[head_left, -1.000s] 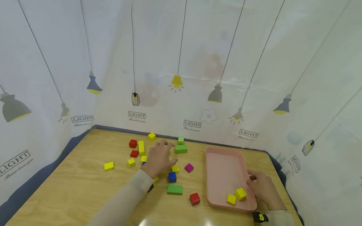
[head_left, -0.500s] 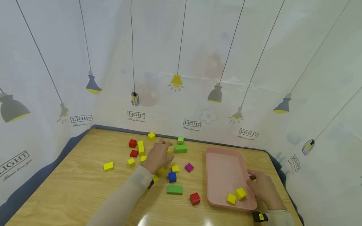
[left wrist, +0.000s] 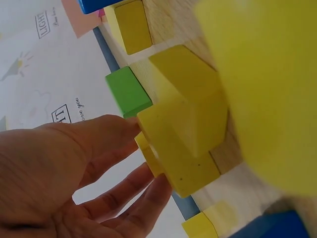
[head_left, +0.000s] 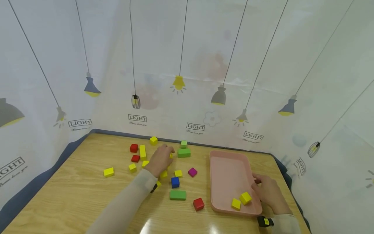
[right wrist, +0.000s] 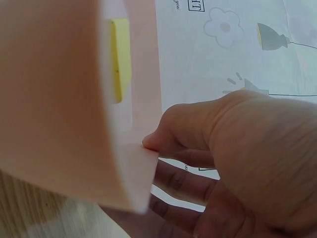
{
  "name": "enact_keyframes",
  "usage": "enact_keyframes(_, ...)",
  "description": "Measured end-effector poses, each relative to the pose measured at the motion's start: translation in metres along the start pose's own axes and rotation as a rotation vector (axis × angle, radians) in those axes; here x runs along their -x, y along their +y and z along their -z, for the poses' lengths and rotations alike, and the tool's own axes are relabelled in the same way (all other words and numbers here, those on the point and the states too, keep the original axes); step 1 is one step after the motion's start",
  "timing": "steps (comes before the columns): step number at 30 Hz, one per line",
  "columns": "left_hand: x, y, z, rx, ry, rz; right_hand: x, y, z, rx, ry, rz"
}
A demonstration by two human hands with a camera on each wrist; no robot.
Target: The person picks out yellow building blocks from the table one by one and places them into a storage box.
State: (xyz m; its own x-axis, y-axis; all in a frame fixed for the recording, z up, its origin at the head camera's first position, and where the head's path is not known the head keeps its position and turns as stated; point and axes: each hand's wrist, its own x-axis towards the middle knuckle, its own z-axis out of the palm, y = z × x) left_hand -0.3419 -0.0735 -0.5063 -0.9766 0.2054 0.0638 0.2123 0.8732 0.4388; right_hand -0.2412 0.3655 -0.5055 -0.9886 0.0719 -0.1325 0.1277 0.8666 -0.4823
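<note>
1. Left hand (head_left: 159, 161): partly closed, thumb and fingers pinching a yellow block (left wrist: 184, 171) on the wooden table (head_left: 73, 195).
2. Right hand (head_left: 268, 191): curled, thumb over the rim, gripping the pink tray (head_left: 229, 175).
3. Two yellow cubes (head_left: 245, 198) lie inside, near end.
4. Blue cube (head_left: 175, 182) just beyond a green block (head_left: 177, 195); red cube (head_left: 198, 204) beside the tray.

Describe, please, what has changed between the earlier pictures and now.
The left hand has moved slightly left, its thumb drawing closer to its fingers beside a yellow block; whether it grips that block is unclear. The right hand still holds the pink tray, with the same two yellow blocks inside.
</note>
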Motion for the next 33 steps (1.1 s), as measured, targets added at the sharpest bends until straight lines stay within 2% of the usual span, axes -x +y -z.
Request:
enact_keyframes(13, -0.003, -0.003, 0.002, -0.006, -0.015, -0.004, -0.001, -0.001, -0.001, 0.006, -0.006, 0.011)
enact_keyframes(22, -0.001, 0.001, 0.005, -0.010, -0.016, 0.010, -0.010, 0.016, -0.008, -0.025, -0.002, 0.032)
enact_keyframes(28, 0.002, 0.007, 0.009, -0.002, -0.004, 0.003, -0.004, 0.005, -0.001, 0.004, -0.011, 0.026)
enact_keyframes(33, 0.010, 0.014, 0.013, 0.033, 0.011, -0.039, 0.000, 0.002, 0.000, 0.022, -0.008, 0.033)
